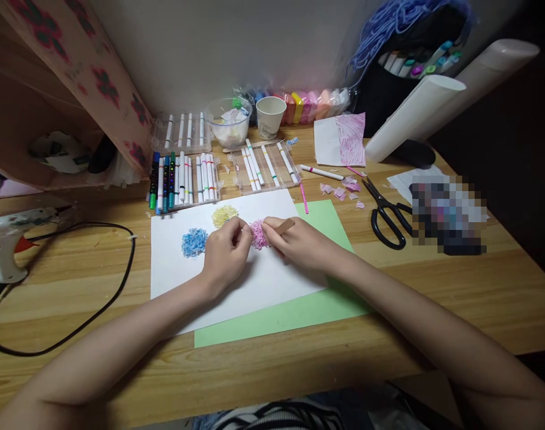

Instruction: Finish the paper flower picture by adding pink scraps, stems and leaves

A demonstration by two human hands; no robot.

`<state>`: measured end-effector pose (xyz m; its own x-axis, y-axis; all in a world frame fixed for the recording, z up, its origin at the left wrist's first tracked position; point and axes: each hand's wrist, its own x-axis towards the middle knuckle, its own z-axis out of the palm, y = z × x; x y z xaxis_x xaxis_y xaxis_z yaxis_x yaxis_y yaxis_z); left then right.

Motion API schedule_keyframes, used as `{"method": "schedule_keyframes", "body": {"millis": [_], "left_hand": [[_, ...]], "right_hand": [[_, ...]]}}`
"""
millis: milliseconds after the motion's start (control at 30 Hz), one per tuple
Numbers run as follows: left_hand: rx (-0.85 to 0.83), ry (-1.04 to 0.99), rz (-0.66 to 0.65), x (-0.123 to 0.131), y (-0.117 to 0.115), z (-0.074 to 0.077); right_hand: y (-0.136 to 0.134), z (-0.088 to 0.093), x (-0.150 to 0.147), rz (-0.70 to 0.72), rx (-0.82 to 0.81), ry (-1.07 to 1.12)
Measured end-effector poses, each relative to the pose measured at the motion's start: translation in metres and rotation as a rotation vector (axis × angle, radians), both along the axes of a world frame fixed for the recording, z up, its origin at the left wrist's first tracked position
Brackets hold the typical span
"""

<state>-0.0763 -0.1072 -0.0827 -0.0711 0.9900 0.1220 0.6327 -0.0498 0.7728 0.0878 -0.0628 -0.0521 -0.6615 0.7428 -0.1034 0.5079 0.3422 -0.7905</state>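
Note:
On a white sheet of paper (178, 286) lie three round clusters of small paper bits: a blue cluster (194, 243), a yellow cluster (224, 216) and a pink cluster (260, 235). My right hand (294, 242) is closed on a flat wooden stick (285, 226), its fingertips at the right edge of the pink cluster. On the other side of that cluster, my left hand (228, 251) is closed with thumb and index finger pinched. What it pinches, if anything, is hidden. My left fingers partly cover the yellow and blue clusters. A green sheet (272, 316) lies beneath the white one.
Marker trays (185, 203), a plastic bowl (228, 128) and a paper cup (271, 116) stand behind the paper. Black-handled scissors (386, 218) and pink paper scraps (339, 193) lie right. A glue gun (8, 251) with looping cord sits left. White rolls (416, 119) lean at back right.

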Motion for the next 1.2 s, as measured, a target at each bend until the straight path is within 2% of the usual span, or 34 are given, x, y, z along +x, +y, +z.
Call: {"method": "schedule_keyframes", "body": {"millis": [133,233,300,567,833,1067,1200], "left_hand": [[-0.017,-0.044,0.042,-0.002,0.002,0.001],[-0.026,-0.063,0.062,-0.004,0.002,0.002],[-0.029,-0.068,0.059,-0.004,0.002,0.002],[-0.03,-0.06,0.024,-0.003,0.001,0.001],[-0.033,-0.051,0.022,-0.002,0.001,0.002],[-0.016,-0.036,0.014,-0.002,0.001,0.0],[-0.012,-0.023,-0.001,-0.002,0.001,0.0]], "right_hand": [[0.002,-0.003,0.016,-0.179,-0.213,0.281],[0.004,-0.011,0.029,-0.298,-0.283,0.452],[0.003,-0.016,0.032,-0.309,-0.292,0.49],[-0.014,-0.022,0.019,-0.119,-0.204,0.324],[-0.014,-0.025,0.018,-0.109,-0.14,0.272],[-0.014,-0.021,0.013,-0.081,-0.026,0.192],[-0.013,-0.017,0.005,-0.135,-0.062,0.157]]}}
